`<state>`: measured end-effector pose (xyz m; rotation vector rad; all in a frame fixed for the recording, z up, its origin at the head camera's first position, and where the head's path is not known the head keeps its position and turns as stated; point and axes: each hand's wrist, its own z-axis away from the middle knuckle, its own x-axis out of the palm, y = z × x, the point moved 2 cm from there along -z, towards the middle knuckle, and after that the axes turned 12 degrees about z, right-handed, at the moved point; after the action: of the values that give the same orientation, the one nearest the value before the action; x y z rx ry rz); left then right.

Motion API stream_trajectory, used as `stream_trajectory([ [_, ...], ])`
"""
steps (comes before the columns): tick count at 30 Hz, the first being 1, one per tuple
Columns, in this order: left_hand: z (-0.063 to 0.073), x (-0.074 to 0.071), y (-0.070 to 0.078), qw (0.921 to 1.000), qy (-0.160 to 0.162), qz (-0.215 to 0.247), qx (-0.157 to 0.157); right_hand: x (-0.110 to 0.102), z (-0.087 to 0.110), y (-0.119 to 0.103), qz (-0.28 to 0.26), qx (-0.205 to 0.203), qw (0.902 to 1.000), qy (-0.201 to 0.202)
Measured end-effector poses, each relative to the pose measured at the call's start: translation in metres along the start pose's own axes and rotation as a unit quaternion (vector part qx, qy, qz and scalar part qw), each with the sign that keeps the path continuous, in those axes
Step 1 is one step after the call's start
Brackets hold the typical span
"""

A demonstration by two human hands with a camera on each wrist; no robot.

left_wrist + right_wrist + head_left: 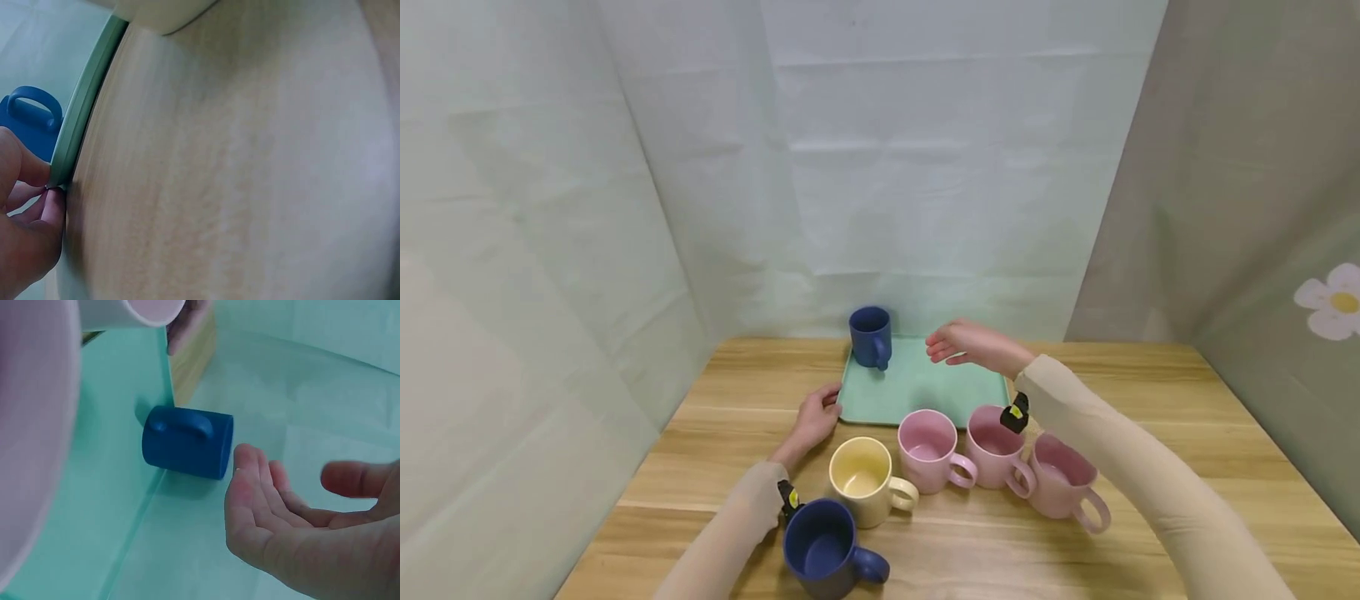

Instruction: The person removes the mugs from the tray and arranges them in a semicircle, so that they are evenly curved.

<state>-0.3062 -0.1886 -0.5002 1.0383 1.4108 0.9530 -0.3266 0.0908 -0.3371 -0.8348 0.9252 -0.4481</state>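
Note:
A green tray lies on the wooden table, with a dark blue mug upright at its far left corner. My left hand pinches the tray's near left corner; in the left wrist view thumb and fingers meet at the green rim. Above the tray hovers my right hand, its fingers loosely bent and nothing in them. In the right wrist view that hand is apart from the blue mug.
Along the tray's near side stand three pink mugs, the right one under my right sleeve. A cream mug and a second dark blue mug stand nearer, beside my left forearm. Pale cloth walls rise behind and at both sides.

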Motion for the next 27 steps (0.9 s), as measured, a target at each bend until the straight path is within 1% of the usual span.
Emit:
stream_trajectory([
  [2,0.0,0.001,0.0,1.0,-0.001,0.004,0.0,0.003,-0.01,-0.003,-0.017,0.0,0.9998,-0.009],
  [4,0.0,0.003,-0.001,1.0,-0.006,0.004,0.005,0.006,-0.02,-0.003,-0.049,0.009,0.9986,-0.017],
  [8,0.0,0.007,-0.002,0.9999,-0.01,0.007,0.011,0.01,-0.036,-0.002,-0.114,0.033,0.9926,-0.025],
  [11,0.001,0.009,-0.003,0.9998,-0.009,0.005,0.016,0.014,-0.048,-0.001,-0.136,0.047,0.9892,-0.025],
  [14,0.002,0.008,-0.005,0.9997,-0.014,0.012,0.017,0.021,-0.062,0.0,-0.149,0.062,0.9865,-0.026],
  [17,0.005,0.006,-0.005,0.9988,-0.024,0.024,0.034,0.028,-0.08,0.005,-0.162,0.081,0.983,-0.028],
  [18,0.006,0.006,-0.004,0.9981,-0.027,0.025,0.05,0.028,-0.09,0.011,-0.166,0.081,0.9822,-0.034],
  [21,0.009,0.004,-0.002,0.997,-0.033,0.027,0.065,0.033,-0.104,0.015,-0.19,0.1,0.9761,-0.031],
  [24,0.008,0.006,0.0,0.9977,-0.032,0.029,0.053,0.039,-0.107,0.013,-0.217,0.109,0.9692,-0.039],
  [25,0.008,0.008,0.0,0.9984,-0.033,0.031,0.035,0.042,-0.101,0.009,-0.228,0.116,0.9661,-0.037],
  [27,0.007,0.011,0.001,0.9988,-0.034,0.024,0.026,0.045,-0.098,0.007,-0.239,0.116,0.9627,-0.051],
])
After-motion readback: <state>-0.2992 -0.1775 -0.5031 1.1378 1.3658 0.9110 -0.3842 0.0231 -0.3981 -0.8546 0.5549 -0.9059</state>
